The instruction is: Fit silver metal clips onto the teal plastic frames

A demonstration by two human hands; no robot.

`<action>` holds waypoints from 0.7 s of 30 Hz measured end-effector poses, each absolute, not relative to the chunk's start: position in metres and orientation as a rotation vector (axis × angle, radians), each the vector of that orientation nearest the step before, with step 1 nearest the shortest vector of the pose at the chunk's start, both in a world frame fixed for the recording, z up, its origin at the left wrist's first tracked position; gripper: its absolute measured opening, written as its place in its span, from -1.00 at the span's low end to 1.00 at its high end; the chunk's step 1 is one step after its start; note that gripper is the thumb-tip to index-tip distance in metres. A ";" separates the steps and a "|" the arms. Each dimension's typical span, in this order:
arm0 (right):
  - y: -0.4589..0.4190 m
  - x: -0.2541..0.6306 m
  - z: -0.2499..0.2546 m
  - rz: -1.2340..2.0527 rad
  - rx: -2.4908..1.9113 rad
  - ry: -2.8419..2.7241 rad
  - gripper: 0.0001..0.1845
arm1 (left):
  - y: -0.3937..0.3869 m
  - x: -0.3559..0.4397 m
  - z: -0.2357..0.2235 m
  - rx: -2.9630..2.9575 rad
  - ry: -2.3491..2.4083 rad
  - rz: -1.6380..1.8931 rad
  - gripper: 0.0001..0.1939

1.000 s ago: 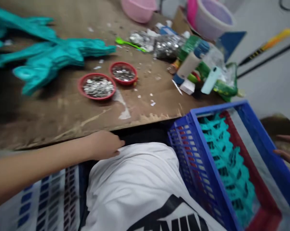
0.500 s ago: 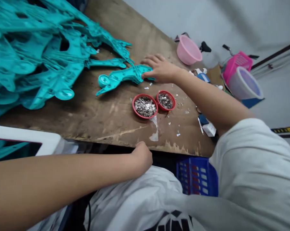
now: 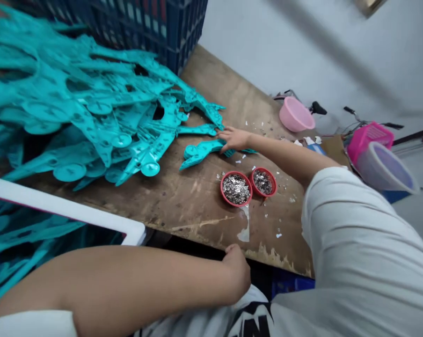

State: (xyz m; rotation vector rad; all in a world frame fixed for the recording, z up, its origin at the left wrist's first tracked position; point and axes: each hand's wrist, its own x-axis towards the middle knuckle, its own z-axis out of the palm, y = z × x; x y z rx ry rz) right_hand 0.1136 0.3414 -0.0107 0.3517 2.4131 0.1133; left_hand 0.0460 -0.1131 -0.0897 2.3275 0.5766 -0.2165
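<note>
My right hand (image 3: 234,139) stretches over a single teal plastic part (image 3: 201,153) lying on the wooden table. Its fingers are extended and slightly apart, with the tips beside the end of another teal part (image 3: 197,130) that sticks out of the pile. Whether the fingertips touch that part I cannot tell. Low at the table's front edge rests my left hand (image 3: 237,274), bent inward near my lap, its fingers hidden. Two red bowls stand close together: a larger bowl (image 3: 222,195) and a smaller bowl (image 3: 275,186), both full of small shiny metal pieces.
A big heap of teal parts (image 3: 74,107) covers the table's left side. Behind it stands a dark blue crate (image 3: 183,35). More teal parts lie in a white-rimmed container (image 3: 102,215) at lower left. Pink basins (image 3: 297,114) and a bicycle are beyond the table's far edge.
My view has swung left and up, bringing the blue crate into sight. My right hand has shifted from the single teal part towards the pile. My left hand stays by the table edge.
</note>
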 end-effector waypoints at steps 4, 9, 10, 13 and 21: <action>0.318 0.106 0.001 0.237 0.416 2.389 -0.55 | -0.090 0.036 -0.077 2.567 0.372 -0.411 -0.68; 0.294 0.131 0.051 0.486 0.559 2.382 -0.62 | -0.056 0.023 -0.043 2.752 0.277 -0.595 -0.58; 0.289 0.142 0.064 0.525 0.602 2.386 -0.64 | -0.052 0.021 -0.036 2.770 0.279 -0.622 -0.58; 0.273 0.181 0.100 0.582 0.740 2.407 -0.62 | -0.047 0.015 -0.025 2.785 0.308 -0.658 -0.61; 0.272 0.224 0.099 0.476 0.806 2.473 -0.46 | -0.053 0.012 -0.059 2.668 0.403 -0.463 -0.71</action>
